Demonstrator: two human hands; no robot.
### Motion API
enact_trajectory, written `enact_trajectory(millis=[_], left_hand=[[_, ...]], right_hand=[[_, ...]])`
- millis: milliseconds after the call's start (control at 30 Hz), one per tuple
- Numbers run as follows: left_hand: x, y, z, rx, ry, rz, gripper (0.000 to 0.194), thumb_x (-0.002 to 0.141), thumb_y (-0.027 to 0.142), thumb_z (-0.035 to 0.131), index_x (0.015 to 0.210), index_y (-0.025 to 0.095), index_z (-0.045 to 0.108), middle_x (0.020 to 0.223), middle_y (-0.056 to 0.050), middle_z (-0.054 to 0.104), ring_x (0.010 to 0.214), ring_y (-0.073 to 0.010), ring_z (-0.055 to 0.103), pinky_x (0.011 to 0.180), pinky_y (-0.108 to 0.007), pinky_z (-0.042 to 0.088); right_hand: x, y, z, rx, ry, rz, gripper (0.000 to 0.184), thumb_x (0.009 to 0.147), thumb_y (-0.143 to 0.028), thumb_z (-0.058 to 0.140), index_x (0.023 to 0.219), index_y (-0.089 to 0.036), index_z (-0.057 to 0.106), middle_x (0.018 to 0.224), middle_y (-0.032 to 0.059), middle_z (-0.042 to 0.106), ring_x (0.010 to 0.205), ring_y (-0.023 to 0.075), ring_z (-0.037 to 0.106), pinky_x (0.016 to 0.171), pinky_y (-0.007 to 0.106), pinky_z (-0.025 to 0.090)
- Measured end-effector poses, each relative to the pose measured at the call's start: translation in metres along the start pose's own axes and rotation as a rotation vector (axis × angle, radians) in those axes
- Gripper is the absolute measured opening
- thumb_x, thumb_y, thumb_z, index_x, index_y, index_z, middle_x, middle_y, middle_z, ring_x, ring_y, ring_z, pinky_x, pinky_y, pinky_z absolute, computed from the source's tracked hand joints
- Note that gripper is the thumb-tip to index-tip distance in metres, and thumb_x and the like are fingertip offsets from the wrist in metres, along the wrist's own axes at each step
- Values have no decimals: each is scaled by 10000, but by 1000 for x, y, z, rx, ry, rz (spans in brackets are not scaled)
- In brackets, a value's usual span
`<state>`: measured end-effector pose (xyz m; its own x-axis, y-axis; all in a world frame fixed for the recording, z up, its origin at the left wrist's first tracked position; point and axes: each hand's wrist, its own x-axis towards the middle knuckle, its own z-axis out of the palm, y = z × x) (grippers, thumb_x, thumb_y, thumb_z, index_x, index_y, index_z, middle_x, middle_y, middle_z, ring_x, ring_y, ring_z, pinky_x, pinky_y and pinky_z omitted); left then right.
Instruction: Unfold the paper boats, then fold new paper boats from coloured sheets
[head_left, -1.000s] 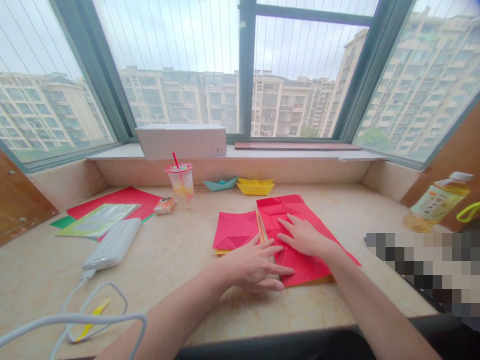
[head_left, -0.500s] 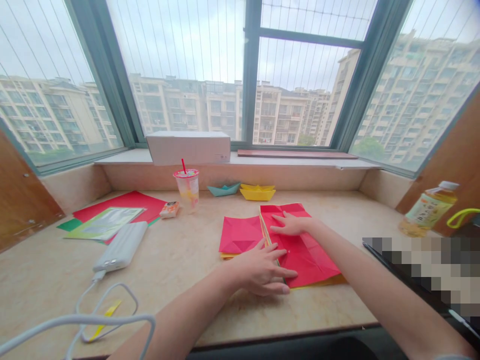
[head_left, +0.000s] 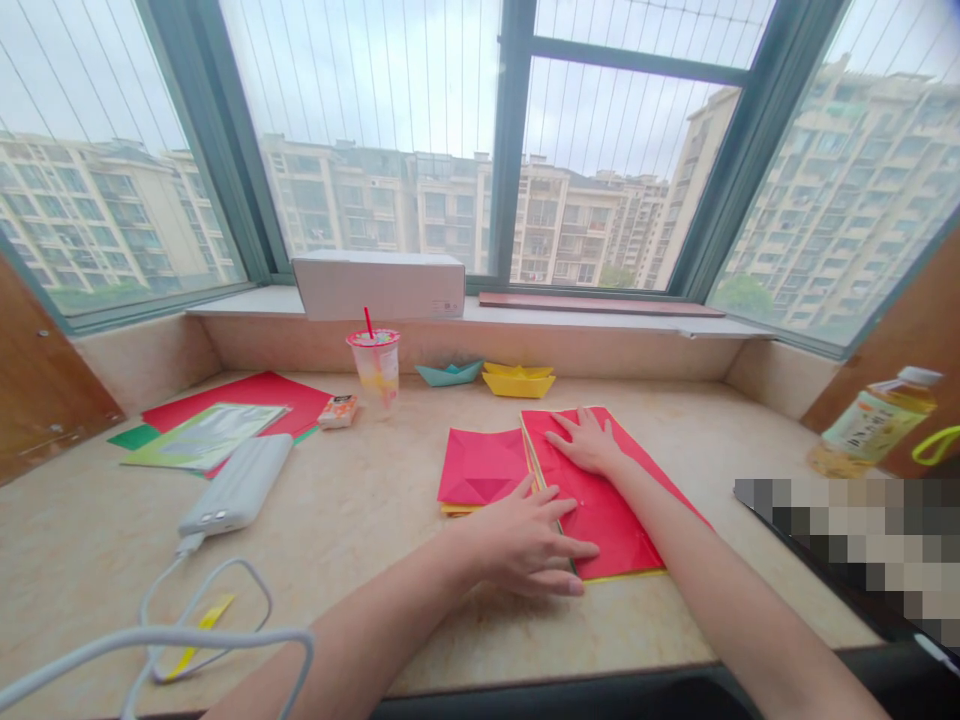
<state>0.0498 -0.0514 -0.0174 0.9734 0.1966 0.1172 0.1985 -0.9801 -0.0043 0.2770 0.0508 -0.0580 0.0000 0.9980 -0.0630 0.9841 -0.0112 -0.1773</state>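
Observation:
A red sheet of paper [head_left: 626, 520] lies flat on the table, with yellow and pale paper edges showing beneath it. My left hand [head_left: 529, 540] rests across its near left edge, fingers spread and pointing right. Farther back, my right hand [head_left: 589, 440] lies palm down on the upper part of the sheet, its fingers apart. Left of the sheet sits a smaller folded red paper [head_left: 480, 465] with yellow layers under it. My left hand covers its lower right corner. Behind the papers stand a yellow paper boat [head_left: 519, 381] and a blue-green paper boat [head_left: 450, 373].
A cup with a red straw [head_left: 375, 365] and a small orange-white packet [head_left: 337, 411] stand left of centre. Farther left are a white power bank [head_left: 240, 485] with a cable and coloured papers [head_left: 247, 390]. At right are a drink bottle [head_left: 874, 425] and a blurred-out dark-edged device [head_left: 847, 530].
My right hand has shifted slightly to the right on the red sheet, whose right part now lies flatter. My left hand stays nearly in place. The view has tilted a little.

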Motion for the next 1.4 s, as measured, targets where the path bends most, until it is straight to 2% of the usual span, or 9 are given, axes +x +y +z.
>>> enact_trajectory(millis=[200,367,533,700,833,967,1100,1233,1400], left_hand=[[0,-1,1,-10,2,-3,503,938,594,362,1348,364,541,1388,-149,494,1230,-377,505,995,-601,370],[-1,0,0,-13,-13,-10,505,941,596,352,1351,363,534,1398,-151,492,1235,-373,503,998,-619,356],[-2,1,0,-9,-8,-11,524,941,609,331,1355,355,529,1398,-165,489,1238,-393,498,962,-632,382],[-4,0,4,7,43,-9,524,923,619,382,1358,365,523,1385,-138,505,1241,-376,492,995,-629,359],[-5,0,3,30,46,-16,526,923,628,364,1359,379,519,1376,-120,520,1227,-362,504,1008,-649,341],[-4,-1,6,72,73,-15,532,912,636,385,1353,373,524,1353,-109,542,1223,-359,503,1027,-652,318],[-2,-4,13,98,169,-11,550,912,628,404,1377,349,492,1312,-95,579,1255,-335,481,1055,-628,306],[-1,-9,13,101,296,-51,506,931,561,440,1330,263,531,1262,-112,613,1271,-317,478,1085,-596,290],[-1,-24,11,-19,441,-342,269,922,277,512,1149,194,630,1034,-99,699,1010,-243,639,935,-415,473]], right_hand=[[10,7,6,-13,-25,65,902,799,-853,220,1532,-326,233,1600,164,187,1462,411,118,1102,632,68],[10,8,13,-42,22,61,843,840,-815,176,1530,-334,234,1585,167,232,1466,385,136,1104,622,85],[29,-4,3,-102,97,36,718,933,-689,174,1521,-289,276,1579,176,256,1447,381,212,1085,636,160],[78,-32,-21,-225,233,-87,550,1010,-398,337,1519,-206,265,1581,146,273,1438,274,258,1142,486,209],[108,-47,-24,-320,292,-100,408,967,-319,526,1346,-169,503,1411,153,491,1263,285,491,1042,500,396],[115,-50,-22,-379,326,-123,340,936,-340,596,1231,-171,569,1240,89,590,1040,227,620,868,441,538],[105,-51,-30,-388,386,-201,217,949,-282,570,1099,-141,638,1136,104,654,1045,231,617,942,450,467],[72,-52,-39,-340,491,-299,172,953,-198,519,957,-134,679,1006,145,710,1010,246,622,944,400,389],[0,-43,-31,-250,655,-360,185,970,-240,490,1008,-181,661,1122,105,680,1041,233,582,898,354,411]])
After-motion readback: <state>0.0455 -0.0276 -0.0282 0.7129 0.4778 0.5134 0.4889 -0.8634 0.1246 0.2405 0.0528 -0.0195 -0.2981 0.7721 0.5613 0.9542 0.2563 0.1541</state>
